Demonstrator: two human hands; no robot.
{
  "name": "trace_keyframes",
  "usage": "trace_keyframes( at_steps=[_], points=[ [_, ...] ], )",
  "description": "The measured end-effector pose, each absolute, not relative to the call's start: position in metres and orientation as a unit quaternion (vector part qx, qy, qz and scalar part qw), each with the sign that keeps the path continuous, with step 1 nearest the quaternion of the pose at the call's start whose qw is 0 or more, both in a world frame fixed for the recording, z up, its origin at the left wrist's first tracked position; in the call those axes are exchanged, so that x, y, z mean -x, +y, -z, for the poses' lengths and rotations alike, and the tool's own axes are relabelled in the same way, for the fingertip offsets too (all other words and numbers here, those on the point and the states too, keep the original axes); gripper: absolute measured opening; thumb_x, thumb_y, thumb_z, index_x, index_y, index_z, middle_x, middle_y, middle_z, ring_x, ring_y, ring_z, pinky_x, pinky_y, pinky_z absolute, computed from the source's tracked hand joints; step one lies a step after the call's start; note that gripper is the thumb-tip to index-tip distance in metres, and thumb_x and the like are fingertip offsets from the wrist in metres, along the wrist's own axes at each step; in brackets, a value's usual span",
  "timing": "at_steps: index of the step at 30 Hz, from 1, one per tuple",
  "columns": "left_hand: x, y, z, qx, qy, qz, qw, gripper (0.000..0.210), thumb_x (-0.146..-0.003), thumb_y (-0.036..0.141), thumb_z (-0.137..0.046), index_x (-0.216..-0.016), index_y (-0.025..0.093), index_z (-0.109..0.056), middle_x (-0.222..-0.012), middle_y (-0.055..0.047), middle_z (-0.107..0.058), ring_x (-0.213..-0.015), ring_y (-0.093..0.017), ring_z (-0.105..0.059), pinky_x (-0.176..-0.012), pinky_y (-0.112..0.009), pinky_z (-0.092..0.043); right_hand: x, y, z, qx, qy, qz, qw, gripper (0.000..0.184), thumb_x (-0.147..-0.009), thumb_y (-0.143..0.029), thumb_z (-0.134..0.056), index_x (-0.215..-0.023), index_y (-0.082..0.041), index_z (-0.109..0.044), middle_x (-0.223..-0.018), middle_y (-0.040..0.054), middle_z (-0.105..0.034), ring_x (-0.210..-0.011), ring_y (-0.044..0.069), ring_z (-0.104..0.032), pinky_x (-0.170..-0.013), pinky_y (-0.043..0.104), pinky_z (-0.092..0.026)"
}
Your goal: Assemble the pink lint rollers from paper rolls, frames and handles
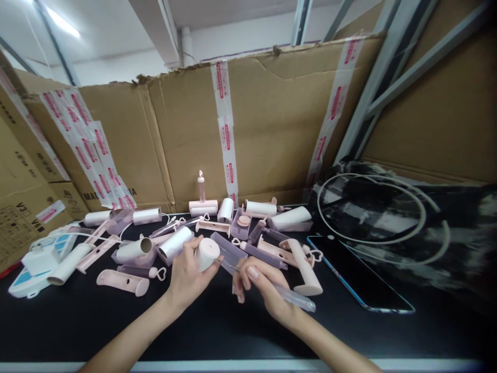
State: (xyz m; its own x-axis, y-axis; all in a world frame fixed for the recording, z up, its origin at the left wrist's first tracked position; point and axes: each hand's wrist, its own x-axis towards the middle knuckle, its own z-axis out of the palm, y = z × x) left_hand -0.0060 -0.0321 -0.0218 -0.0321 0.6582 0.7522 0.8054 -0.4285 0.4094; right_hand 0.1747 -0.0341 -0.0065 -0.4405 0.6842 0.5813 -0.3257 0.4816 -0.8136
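My left hand (pixel 188 277) is closed round a white roll (pixel 205 255) with a pale pink end cap, which faces up and right. In my right hand (pixel 267 285) is a screwdriver (pixel 297 298) with a see-through handle. Its thin metal shaft points left toward the roll; whether the tip touches the cap, I cannot tell. Behind both hands lie pale pink roller holders (pixel 122 281), translucent mauve covers (pixel 267 254) and several white paper rolls (pixel 176 243). A pink roller frame (pixel 305 267) rests to the right of my right hand.
A phone or tablet (pixel 361 274) lies on the black table (pixel 217 331) at the right, near a coiled white cable (pixel 373 241) on black plastic. At the left stands a blue and white power strip (pixel 42 264) with a charger. A cardboard wall (pixel 272 119) closes the back.
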Motion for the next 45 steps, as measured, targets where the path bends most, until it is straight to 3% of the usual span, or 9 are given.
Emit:
trace_keyframes(
  at_steps=[13,21,27,30,34,37,41,43,45],
  points=[
    [0.006,-0.033,0.019,0.691,-0.538,0.483,0.031,0.044,-0.073,0.04,-0.062,-0.105,0.018,-0.041,-0.097,-0.01,-0.063,-0.087,-0.025,-0.066,-0.068,-0.035,-0.053,-0.178,-0.032,0.005,0.141,-0.714,-0.478,0.492,0.032,-0.094,-0.032,-0.034,-0.067,-0.018,-0.045,-0.065,0.0017,-0.055,-0.055,0.013,-0.055,-0.059,0.029,-0.045],
    [0.002,-0.034,0.011,0.678,-0.594,0.425,-0.076,0.035,-0.077,0.034,-0.055,-0.108,0.023,-0.042,-0.095,-0.004,-0.066,-0.079,-0.022,-0.067,-0.068,-0.034,-0.051,-0.173,-0.03,0.008,0.165,-0.797,-0.338,0.473,0.027,-0.094,-0.027,-0.034,-0.073,-0.018,-0.049,-0.068,0.0029,-0.052,-0.064,0.014,-0.05,-0.063,0.028,-0.043],
    [0.002,-0.029,0.008,0.718,-0.587,0.369,-0.059,0.036,-0.078,0.036,-0.055,-0.11,0.026,-0.044,-0.095,-0.002,-0.067,-0.081,-0.024,-0.067,-0.064,-0.031,-0.05,-0.178,-0.02,0.007,0.237,-0.767,-0.332,0.496,0.033,-0.094,-0.032,-0.033,-0.067,-0.019,-0.047,-0.063,0.0007,-0.05,-0.06,0.013,-0.05,-0.059,0.027,-0.042],
    [0.004,-0.021,0.006,0.742,-0.579,0.337,-0.034,0.046,-0.076,0.036,-0.057,-0.118,0.023,-0.043,-0.086,-0.005,-0.068,-0.075,-0.026,-0.067,-0.059,-0.031,-0.049,-0.184,-0.012,0.003,0.318,-0.728,-0.353,0.494,0.035,-0.093,-0.035,-0.036,-0.065,-0.018,-0.046,-0.058,-0.0015,-0.049,-0.054,0.011,-0.049,-0.056,0.025,-0.04],
    [0.005,-0.013,-0.002,0.766,-0.524,0.372,-0.024,0.059,-0.077,0.035,-0.058,-0.128,0.019,-0.033,-0.106,-0.012,-0.062,-0.095,-0.026,-0.063,-0.073,-0.033,-0.049,-0.19,-0.01,-0.004,0.322,-0.685,-0.399,0.517,0.029,-0.091,-0.039,-0.041,-0.072,-0.018,-0.049,-0.059,-0.0022,-0.052,-0.05,0.011,-0.05,-0.05,0.024,-0.04],
    [0.0,-0.011,-0.01,0.786,-0.466,0.404,-0.021,0.044,-0.079,0.03,-0.056,-0.119,0.021,-0.04,-0.113,-0.01,-0.057,-0.106,-0.023,-0.056,-0.086,-0.036,-0.045,-0.191,-0.011,-0.016,0.272,-0.654,-0.443,0.55,0.022,-0.089,-0.04,-0.045,-0.083,-0.02,-0.046,-0.054,-0.0052,-0.054,-0.044,0.011,-0.05,-0.046,0.023,-0.04],
    [-0.01,-0.004,-0.017,0.793,-0.428,0.434,-0.022,0.032,-0.078,0.027,-0.058,-0.107,0.02,-0.046,-0.103,-0.007,-0.058,-0.1,-0.022,-0.057,-0.086,-0.036,-0.045,-0.194,-0.005,-0.045,0.305,-0.659,-0.356,0.588,0.03,-0.077,-0.04,-0.063,-0.065,-0.019,-0.046,-0.047,-0.0065,-0.048,-0.042,0.008,-0.045,-0.042,0.02,-0.035],
    [-0.014,0.002,-0.02,0.789,-0.432,0.436,-0.03,0.034,-0.077,0.028,-0.06,-0.106,0.02,-0.046,-0.102,-0.007,-0.058,-0.098,-0.022,-0.057,-0.084,-0.036,-0.045,-0.196,0.002,-0.062,0.313,-0.696,-0.332,0.554,0.031,-0.076,-0.043,-0.063,-0.064,-0.017,-0.052,-0.048,-0.0049,-0.048,-0.044,0.009,-0.047,-0.043,0.021,-0.037],
    [-0.018,0.007,-0.021,0.787,-0.434,0.436,-0.043,0.034,-0.076,0.028,-0.061,-0.106,0.02,-0.047,-0.103,-0.007,-0.058,-0.1,-0.023,-0.056,-0.084,-0.037,-0.045,-0.197,0.01,-0.076,0.318,-0.733,-0.351,0.488,0.036,-0.081,-0.05,-0.053,-0.069,-0.016,-0.058,-0.05,-0.0026,-0.051,-0.043,0.01,-0.048,-0.043,0.022,-0.038]
  ],
)
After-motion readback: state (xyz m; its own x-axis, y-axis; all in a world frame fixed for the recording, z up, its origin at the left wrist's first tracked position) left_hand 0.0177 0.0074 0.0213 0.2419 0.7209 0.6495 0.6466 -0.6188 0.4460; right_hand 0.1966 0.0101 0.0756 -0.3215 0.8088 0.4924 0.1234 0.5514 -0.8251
